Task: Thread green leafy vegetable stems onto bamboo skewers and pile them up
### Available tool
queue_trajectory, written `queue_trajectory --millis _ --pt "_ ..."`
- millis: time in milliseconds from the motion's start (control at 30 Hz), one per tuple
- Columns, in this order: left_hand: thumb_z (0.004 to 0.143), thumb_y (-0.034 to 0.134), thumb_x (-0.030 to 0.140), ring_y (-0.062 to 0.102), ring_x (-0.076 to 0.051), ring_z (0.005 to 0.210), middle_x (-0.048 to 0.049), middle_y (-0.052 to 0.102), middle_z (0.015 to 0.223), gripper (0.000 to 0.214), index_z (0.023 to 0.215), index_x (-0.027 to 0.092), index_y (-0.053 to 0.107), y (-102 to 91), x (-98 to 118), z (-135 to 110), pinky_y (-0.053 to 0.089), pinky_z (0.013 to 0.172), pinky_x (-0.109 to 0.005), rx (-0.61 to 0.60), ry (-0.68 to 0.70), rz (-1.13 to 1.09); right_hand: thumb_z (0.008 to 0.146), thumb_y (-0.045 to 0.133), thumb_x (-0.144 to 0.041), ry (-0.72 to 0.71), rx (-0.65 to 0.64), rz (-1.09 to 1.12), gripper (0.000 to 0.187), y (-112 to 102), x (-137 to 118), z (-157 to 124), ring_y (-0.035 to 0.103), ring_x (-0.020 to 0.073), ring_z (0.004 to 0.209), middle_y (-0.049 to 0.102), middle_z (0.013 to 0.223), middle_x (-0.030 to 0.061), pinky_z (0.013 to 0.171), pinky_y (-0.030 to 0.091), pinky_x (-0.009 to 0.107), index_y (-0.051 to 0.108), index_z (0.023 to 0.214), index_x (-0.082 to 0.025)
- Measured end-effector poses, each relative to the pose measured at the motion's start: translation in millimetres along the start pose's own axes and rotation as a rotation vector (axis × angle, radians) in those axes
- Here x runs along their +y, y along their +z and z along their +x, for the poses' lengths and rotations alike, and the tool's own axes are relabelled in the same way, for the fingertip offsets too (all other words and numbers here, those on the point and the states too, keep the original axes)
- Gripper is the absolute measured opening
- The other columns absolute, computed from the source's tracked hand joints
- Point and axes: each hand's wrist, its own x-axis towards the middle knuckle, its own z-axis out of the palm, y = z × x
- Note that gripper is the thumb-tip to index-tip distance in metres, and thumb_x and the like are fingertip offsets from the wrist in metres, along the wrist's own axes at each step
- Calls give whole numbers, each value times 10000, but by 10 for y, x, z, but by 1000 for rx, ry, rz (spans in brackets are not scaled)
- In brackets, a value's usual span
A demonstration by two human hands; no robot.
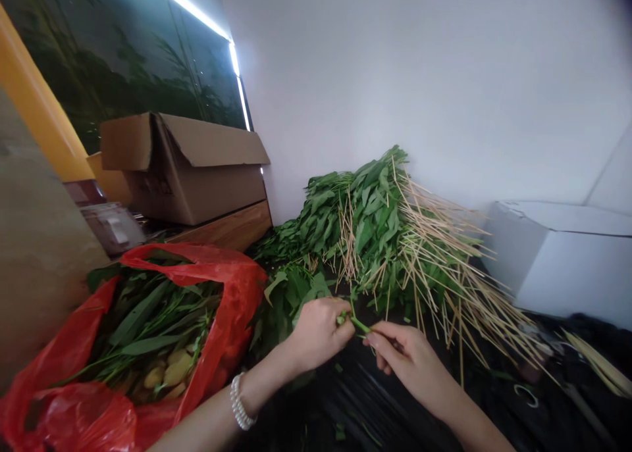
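My left hand [320, 333], with a pearl-bead bracelet [241, 402] at the wrist, is closed round a short green leafy stem [360, 324]. The stem sticks out to the right, where the fingertips of my right hand [409, 356] pinch its other end. Just behind my hands rises a heap of long green leaves [370, 208], with many thin pale sticks [444, 274] jutting out to the right. Loose leaves [291, 294] lie beside my left hand.
At the left a red plastic bag [247, 294] stands open, holding leaves and yellowish lumps [172, 370]. Behind it, a cardboard box [217, 189] rests on a wooden surface. A white box [577, 261] stands at the right. Leaf scraps lie on black plastic sheeting [340, 399].
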Motion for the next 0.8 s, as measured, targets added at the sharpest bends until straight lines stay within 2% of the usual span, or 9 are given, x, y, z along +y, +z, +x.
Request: queue_trajectory --millis 133,233,267,333,400,467,600,667,800 --pt "758 393 198 363 -117 563 39 378 571 163 599 186 427 -18 -48 89 297 557 -240 87 -245 -459 916 462 -440 -8 26 -4 343 -32 -10 -13 528 120 534 548 573 -23 528 414 220 616 744 -186" --pt "786 377 265 341 -115 531 43 345 546 218 579 197 383 -195 -238 161 289 503 -231 362 -446 -772 907 471 -454 3 66 -10 341 -111 16 -22 531 126 537 541 571 -24 527 422 226 634 775 -185" --pt "802 381 284 326 -110 518 48 332 543 232 587 198 375 -272 -301 169 283 488 -226 472 -479 -829 904 473 -461 6 85 -14 343 -131 26 -22 535 129 537 543 571 -23 528 425 229 641 789 -186" --pt "834 417 320 354 -104 522 52 368 565 231 642 192 417 -409 -377 153 305 490 -212 574 -463 -899 898 476 -472 2 135 -29 345 -141 48 -17 547 136 543 555 578 -16 530 429 237 654 812 -190" --pt "860 451 359 449 -107 570 40 476 638 217 722 191 453 -486 -367 103 365 531 -206 555 -407 -982 888 485 -469 -20 193 -62 334 -115 71 -3 551 142 537 574 590 -8 525 431 248 672 841 -197" --pt "880 461 393 515 -113 604 25 546 708 217 791 195 466 -500 -305 43 404 557 -212 464 -362 -1068 877 500 -445 -56 240 -101 306 -74 98 16 569 152 557 614 643 10 530 441 258 690 875 -205" --pt "899 480 410 361 -66 477 73 407 587 233 833 187 490 -483 -209 -53 322 471 -177 367 -305 -1120 862 537 -394 -103 289 -151 245 -34 153 44 605 168 611 682 806 42 546 463 273 700 917 -221" --pt "895 507 413 292 -62 474 81 343 564 246 817 179 506 -501 -190 -94 278 451 -170 371 -302 -1060 860 540 -381 -109 304 -171 226 -35 166 48 595 165 587 683 795 39 544 461 278 696 901 -223" --pt "877 574 377 320 -72 517 63 382 595 203 926 181 599 -588 -103 -196 261 461 -176 462 -313 -728 873 533 -378 -144 340 -262 207 -37 158 35 587 170 604 672 772 36 566 437 282 668 848 -224"
